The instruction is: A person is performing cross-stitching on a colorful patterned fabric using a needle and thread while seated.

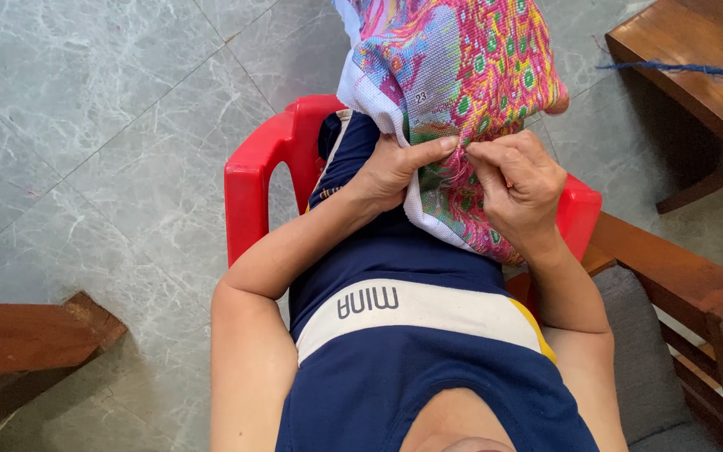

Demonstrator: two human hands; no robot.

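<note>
Seen from above, looking down a person's chest and lap, a pale grey marble-patterned tile floor (102, 125) fills most of the view. Dark brown wooden furniture stands around it: a wooden seat frame with a grey cushion (696, 310) at the right, another polished wooden piece (696, 59) in the upper right corner, and a wooden edge (18, 343) at the lower left. In the middle is a bright red plastic chair (253, 180), its arms showing on either side of the person's lap. The person wears a sleeveless navy top with a broad cream band across the chest (412, 335) and yellow trim at the side. Draped over the lap, running up toward the top of the view, is a large piece of cross-stitch cloth (453, 67) with a white border, densely worked in pink, green, blue and yellow in a peacock-feather pattern; its lower end lies folded between the two hands. The left hand (395, 172) grips the folded cloth at its white edge, thumb stretched flat along the top and fingers tucked beneath. The right hand (516, 188) is just beside it, almost touching, curled with fingertips pinched on the stitched surface, where loose pink threads (453, 167) bunch up; whether it holds a needle is too small to tell. A thin strand of blue thread (679, 69) stretches across the upper right.
</note>
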